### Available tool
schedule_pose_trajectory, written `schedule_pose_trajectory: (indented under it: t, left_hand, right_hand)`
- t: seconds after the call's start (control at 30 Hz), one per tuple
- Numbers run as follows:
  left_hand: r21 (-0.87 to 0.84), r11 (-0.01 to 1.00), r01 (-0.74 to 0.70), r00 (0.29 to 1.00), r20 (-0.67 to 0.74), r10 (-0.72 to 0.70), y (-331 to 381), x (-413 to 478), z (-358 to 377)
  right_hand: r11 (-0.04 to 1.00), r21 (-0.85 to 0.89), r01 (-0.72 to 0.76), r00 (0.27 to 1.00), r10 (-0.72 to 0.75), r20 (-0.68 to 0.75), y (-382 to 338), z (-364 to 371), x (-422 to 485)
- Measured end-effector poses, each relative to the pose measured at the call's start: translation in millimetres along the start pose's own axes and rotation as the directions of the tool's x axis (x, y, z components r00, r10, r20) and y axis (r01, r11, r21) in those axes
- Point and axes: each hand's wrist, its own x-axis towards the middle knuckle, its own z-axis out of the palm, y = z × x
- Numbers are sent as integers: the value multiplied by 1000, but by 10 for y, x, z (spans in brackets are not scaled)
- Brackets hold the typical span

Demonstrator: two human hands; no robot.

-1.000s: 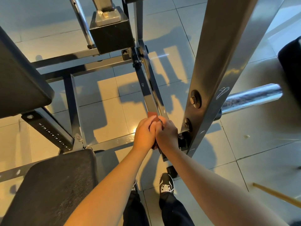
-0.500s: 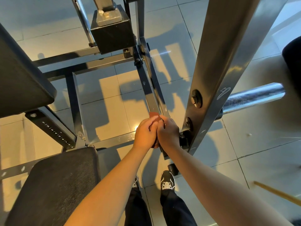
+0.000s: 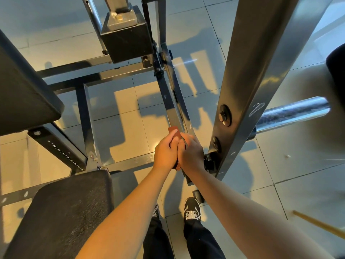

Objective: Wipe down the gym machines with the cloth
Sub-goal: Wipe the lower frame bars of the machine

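Fingers (image 3: pixel 174 141) of left hand (image 3: pixel 165 154) and right hand (image 3: pixel 191 155) grip the cloth (image 3: pixel 173 130) on the bar (image 3: pixel 171 113), upright (image 3: pixel 248 90) close right.

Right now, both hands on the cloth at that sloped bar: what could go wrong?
1. The right hand sits close to the bracket and bolts on the big post; a slip could scrape knuckles there.
2. The left hand also grips the cloth round the sloped bar; if that bar can pivot, fingers might get pinched.
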Motion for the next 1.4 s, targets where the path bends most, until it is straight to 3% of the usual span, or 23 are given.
schedule_pose_trajectory:
  t: [0.1, 0.23, 0.4, 0.5, 0.6, 0.73, 0.9, 1.07, 1.4]
  left_hand:
    - [-57, 997, 55, 998, -39, -57, 62, 249, 8]
    - [-136, 988, 67, 995, -58, -76, 29, 182, 24]
    - [-206, 962, 181, 983, 47, -175, -109, -383, -39]
    - [-285, 940, 189, 982, 51, -182, -132, -745, -124]
    - [-317, 934, 165, 985, 1, -174, -91, -950, -225]
    - [-315, 941, 121, 989, -40, -141, -150, -1085, -363]
    - [-435, 889, 145, 970, -117, -215, -482, -1302, -456]
    - [-471, 859, 199, 958, -90, -271, -1078, -1538, -454]
    - [-495, 841, 220, 960, -43, -277, -1888, -1327, 6]
  right_hand:
    - [1000, -27, 3, 1000, -2, 6, -43, 30, 29]
    - [959, -255, 128, 991, -136, -14, -27, 88, 86]
    - [917, -374, 139, 988, -103, 114, -12, 45, -133]
    - [857, -429, 284, 959, -251, 133, -57, -15, -451]
    - [852, -371, 370, 926, -303, 227, -85, 18, -751]
    - [856, -263, 445, 894, -408, 185, -194, 9, -956]
    - [921, -195, 338, 936, -307, 173, 15, 356, -1191]
    - [976, -209, 66, 979, -23, 202, 226, 598, -1424]
    - [995, -86, 47, 937, -15, 349, 1067, 914, -1285]
